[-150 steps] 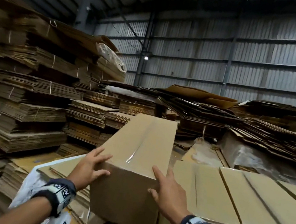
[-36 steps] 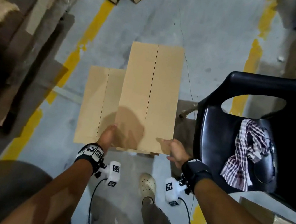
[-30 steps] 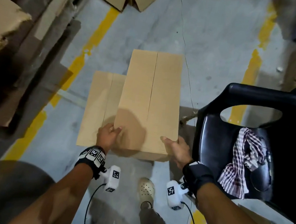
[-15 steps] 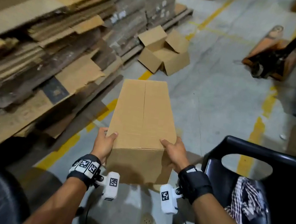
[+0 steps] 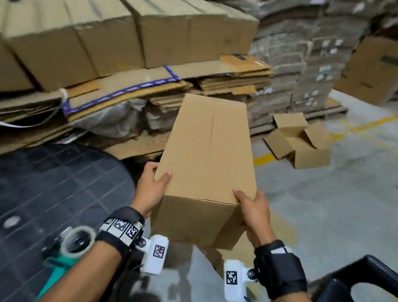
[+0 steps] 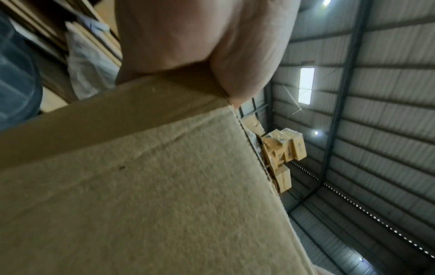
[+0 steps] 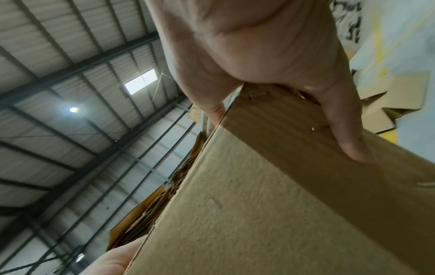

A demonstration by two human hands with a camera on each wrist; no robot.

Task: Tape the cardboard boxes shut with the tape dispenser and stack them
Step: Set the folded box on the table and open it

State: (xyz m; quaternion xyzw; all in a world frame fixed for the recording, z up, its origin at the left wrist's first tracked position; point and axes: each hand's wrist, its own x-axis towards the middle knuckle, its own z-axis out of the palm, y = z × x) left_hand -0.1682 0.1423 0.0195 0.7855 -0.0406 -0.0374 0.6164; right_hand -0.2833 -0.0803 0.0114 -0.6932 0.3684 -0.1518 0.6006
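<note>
We hold the box up in front of us over the floor, left hand and right hand clamping its near corners, fingers curled round the edges. Best keep it level and both grips even. It is plain brown, flaps meeting along an untaped middle seam; the tape dispenser lies low at our left.

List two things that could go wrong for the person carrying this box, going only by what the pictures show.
1. The cardboard box shows a bare top seam with no tape; its flaps might open.
2. The left hand and right hand grip only its near corners, so the far end might dip. The tape dispenser lies aside.
</note>
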